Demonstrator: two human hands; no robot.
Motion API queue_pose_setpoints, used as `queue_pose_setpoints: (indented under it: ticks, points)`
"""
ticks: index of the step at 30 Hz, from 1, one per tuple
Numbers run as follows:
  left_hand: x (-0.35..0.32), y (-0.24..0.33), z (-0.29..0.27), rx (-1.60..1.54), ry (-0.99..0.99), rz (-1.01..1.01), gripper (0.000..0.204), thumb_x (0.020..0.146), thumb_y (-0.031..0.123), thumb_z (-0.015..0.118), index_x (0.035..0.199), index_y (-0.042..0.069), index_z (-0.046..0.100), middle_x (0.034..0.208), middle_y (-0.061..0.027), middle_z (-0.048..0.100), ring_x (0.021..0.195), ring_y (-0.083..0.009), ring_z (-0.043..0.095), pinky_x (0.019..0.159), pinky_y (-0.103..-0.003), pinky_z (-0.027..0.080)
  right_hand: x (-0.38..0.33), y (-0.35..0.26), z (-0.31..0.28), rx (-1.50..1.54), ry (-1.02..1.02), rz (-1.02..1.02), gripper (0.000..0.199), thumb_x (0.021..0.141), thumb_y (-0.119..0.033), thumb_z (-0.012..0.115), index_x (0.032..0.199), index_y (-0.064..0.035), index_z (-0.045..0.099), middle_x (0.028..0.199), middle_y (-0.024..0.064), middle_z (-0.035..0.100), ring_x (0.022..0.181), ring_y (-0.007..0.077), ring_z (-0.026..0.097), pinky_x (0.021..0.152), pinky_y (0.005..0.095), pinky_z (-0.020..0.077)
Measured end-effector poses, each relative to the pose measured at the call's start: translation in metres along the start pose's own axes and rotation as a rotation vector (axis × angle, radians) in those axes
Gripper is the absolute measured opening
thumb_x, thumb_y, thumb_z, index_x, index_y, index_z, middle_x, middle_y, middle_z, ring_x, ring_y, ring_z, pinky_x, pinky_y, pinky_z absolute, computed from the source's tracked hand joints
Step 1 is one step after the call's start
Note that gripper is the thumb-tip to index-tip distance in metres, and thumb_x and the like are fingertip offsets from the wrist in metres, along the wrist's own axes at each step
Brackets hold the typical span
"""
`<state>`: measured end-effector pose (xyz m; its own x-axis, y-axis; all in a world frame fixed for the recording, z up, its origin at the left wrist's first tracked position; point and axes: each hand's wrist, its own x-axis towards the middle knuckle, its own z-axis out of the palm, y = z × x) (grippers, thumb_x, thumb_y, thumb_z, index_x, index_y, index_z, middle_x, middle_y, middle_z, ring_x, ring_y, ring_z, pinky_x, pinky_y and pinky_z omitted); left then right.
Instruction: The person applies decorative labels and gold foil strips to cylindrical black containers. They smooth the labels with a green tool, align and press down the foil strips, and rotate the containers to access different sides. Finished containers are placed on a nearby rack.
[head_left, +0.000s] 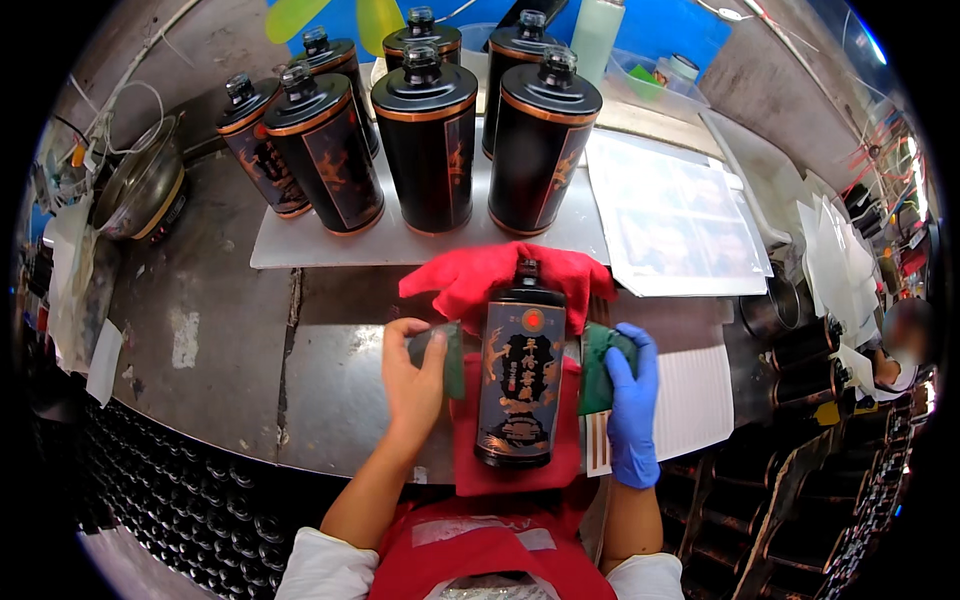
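Note:
A black bottle [522, 375] with a copper-coloured picture label lies on its back on a red cloth [465, 470], its neck pointing away from me. To its left, my bare left hand [412, 375] grips a dark green flat pad [454, 362] between thumb and fingers. On the other side, my right hand [633, 400], in a blue glove, holds a second green pad [596, 372]. Both pads stand close beside the bottle's sides; whether they touch it I cannot tell. Bunched red cloth [450, 280] lies behind the bottle's neck.
Several similar black bottles [425, 150] stand upright on a white board [300, 240] at the back. Clear plastic sheets [670, 215] lie right of them. A metal pan [145, 190] sits far left, white ribbed sheets [690, 400] near right. Many bottles line the floor [190, 490].

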<state>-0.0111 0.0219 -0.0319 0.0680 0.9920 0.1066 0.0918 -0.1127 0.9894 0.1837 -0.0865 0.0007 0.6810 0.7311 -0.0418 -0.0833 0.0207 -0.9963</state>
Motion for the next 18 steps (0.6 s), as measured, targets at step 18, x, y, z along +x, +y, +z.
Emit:
queue_pose_setpoints:
  ticks: [18]
  points:
    - [-0.025, 0.001, -0.011, 0.119, -0.035, 0.082, 0.022, 0.084, 0.009, 0.060, 0.100, -0.002, 0.050, 0.094, -0.0112, 0.055, 0.090, -0.0193, 0.052, 0.084, -0.031, 0.041, -0.024, 0.011, -0.007, -0.079, -0.156, 0.105, 0.028, 0.088, -0.007, 0.055, 0.115, -0.0035, 0.049, 0.105, 0.0064, 0.055, 0.097, 0.0129, 0.053, 0.085, 0.0265, 0.0448]
